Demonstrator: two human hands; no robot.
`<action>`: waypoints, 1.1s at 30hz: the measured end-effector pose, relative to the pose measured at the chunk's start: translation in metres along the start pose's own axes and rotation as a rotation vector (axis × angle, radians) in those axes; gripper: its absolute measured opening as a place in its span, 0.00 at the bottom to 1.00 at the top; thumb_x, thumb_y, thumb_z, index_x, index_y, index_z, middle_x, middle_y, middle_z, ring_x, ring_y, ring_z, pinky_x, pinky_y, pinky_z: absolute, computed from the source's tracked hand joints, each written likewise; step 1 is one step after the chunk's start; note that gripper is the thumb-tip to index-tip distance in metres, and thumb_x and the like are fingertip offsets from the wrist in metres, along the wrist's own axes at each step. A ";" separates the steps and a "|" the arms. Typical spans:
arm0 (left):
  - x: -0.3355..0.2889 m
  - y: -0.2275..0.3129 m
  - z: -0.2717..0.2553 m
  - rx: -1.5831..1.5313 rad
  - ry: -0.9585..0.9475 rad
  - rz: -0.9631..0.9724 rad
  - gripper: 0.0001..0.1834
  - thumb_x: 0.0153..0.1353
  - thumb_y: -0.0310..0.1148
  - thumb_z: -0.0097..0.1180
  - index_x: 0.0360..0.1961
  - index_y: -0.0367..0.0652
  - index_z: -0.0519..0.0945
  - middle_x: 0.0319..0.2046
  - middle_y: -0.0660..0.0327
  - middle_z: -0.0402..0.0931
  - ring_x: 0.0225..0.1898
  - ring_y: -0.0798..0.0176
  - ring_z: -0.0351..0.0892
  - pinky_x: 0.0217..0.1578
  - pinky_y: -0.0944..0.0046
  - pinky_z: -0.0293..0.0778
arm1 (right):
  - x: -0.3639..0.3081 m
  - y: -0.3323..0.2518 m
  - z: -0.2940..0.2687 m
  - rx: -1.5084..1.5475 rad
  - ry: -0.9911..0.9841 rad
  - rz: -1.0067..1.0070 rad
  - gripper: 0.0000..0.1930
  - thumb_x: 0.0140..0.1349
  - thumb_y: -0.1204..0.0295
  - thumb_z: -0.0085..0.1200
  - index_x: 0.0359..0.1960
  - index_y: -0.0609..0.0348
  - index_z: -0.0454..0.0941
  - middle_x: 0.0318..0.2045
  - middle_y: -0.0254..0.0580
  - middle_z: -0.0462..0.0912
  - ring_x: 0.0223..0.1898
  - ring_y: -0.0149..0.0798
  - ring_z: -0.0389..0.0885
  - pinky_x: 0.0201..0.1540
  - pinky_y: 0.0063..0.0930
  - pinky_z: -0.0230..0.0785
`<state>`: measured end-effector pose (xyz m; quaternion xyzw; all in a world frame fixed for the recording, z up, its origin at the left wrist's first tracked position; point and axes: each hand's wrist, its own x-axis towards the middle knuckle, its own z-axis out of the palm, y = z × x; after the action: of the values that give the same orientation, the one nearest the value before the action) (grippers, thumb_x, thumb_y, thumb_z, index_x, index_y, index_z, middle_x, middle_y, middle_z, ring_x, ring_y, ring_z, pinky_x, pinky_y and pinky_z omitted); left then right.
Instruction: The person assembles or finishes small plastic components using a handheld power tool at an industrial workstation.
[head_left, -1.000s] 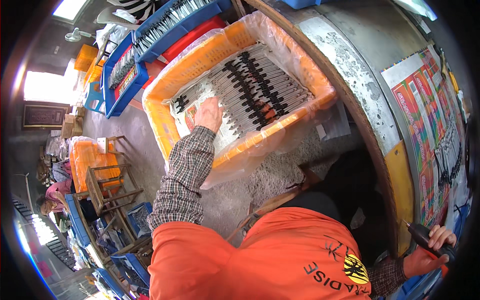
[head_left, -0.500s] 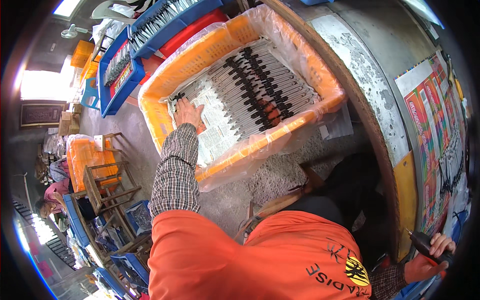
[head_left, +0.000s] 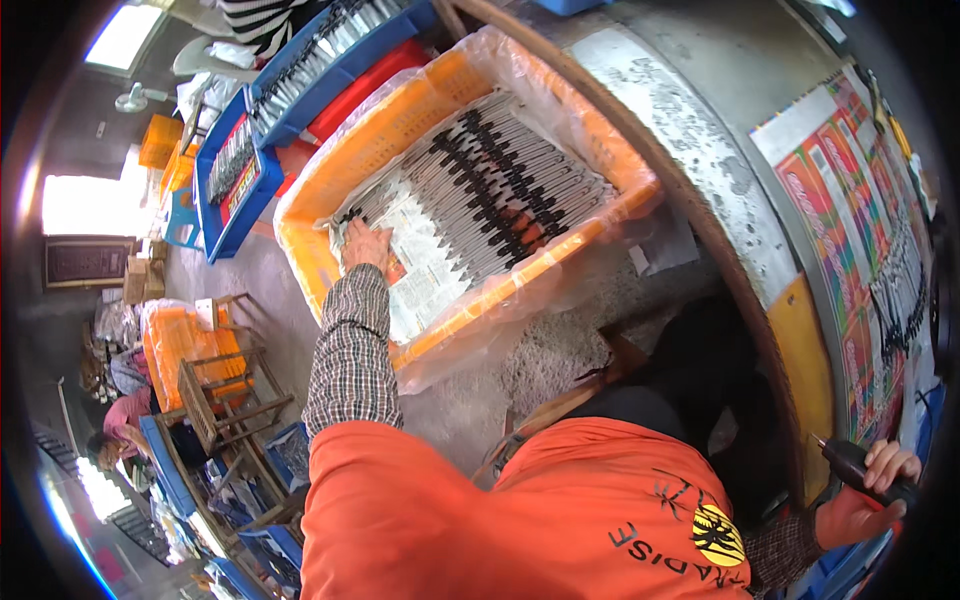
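Note:
My left hand (head_left: 366,246) rests flat with fingers stretched out at the left end of a plastic-lined orange crate (head_left: 352,150). Its fingertips touch a small black-ended piece (head_left: 352,215) lying on newspaper (head_left: 425,245); the palm side is hidden. Rows of slender grey pen-like pieces (head_left: 480,190) fill the crate's middle and right, their black ends meeting in bands. At the lower right, my right hand (head_left: 880,482) is wrapped round a black tool (head_left: 850,465) with a thin metal tip, held beside the workbench and pointing up and left.
A workbench (head_left: 665,100) with a worn white edge curves along the right, bearing colourful printed sheets (head_left: 835,215) and more grey pieces. Blue trays (head_left: 240,175) of similar pieces stand at the far left. A wooden stool (head_left: 215,390) and another person (head_left: 125,420) are to the left.
The whole view has shifted slightly, so the crate sits a little further left. My left hand stays at the same end of the crate; my right hand still grips the black tool.

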<state>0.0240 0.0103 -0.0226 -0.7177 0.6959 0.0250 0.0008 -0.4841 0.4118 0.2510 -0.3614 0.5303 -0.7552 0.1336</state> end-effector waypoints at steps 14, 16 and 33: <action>-0.082 0.162 -0.159 -0.328 0.154 0.720 0.15 0.53 0.28 0.54 0.43 0.37 0.73 0.32 0.50 0.74 0.31 0.55 0.77 0.32 0.61 0.71 | -0.004 -0.003 0.031 0.136 0.031 -0.092 0.22 0.50 0.57 0.59 0.33 0.59 0.62 0.16 0.34 0.67 0.17 0.32 0.69 0.24 0.28 0.64; -0.104 0.207 -0.185 -0.386 0.225 0.897 0.13 0.52 0.25 0.54 0.41 0.37 0.75 0.32 0.51 0.75 0.30 0.54 0.77 0.33 0.61 0.72 | -0.007 -0.008 0.024 0.181 0.048 -0.102 0.21 0.49 0.60 0.61 0.33 0.60 0.63 0.16 0.35 0.68 0.17 0.32 0.69 0.24 0.28 0.64; -0.243 0.503 -0.230 -0.623 0.279 1.667 0.07 0.46 0.26 0.58 0.30 0.42 0.77 0.28 0.59 0.74 0.31 0.56 0.74 0.31 0.61 0.71 | -0.030 -0.033 -0.027 0.118 0.177 -0.172 0.22 0.49 0.56 0.61 0.32 0.59 0.63 0.15 0.34 0.69 0.16 0.31 0.70 0.24 0.27 0.65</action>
<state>-0.4782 0.2289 0.2332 0.0558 0.9461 0.1178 -0.2967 -0.4756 0.4617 0.2642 -0.3289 0.4616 -0.8228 0.0420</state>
